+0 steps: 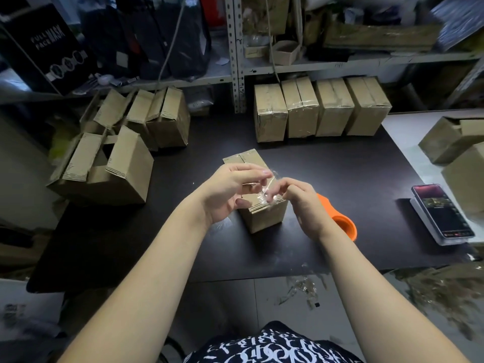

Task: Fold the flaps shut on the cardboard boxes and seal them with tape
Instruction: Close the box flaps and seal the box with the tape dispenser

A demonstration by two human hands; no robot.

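Dark worktop (327,252) fills the middle of the frame. Just above centre, the left hand (227,195) and right hand (303,203) each pinch a clear tape strip (269,189), fingers curled narrow on it, over the near end of the cardboard box (264,216). To seal well, I judge the strip should be pulled taut, centred on the flap seam, then pressed down over the near edge. The box's long axis runs away from the person, leaning toward upper left. An orange dispenser (343,221) lies behind the right hand. Farther off, sealed boxes (319,108) line the top and open-flapped boxes (104,166) sit at left.
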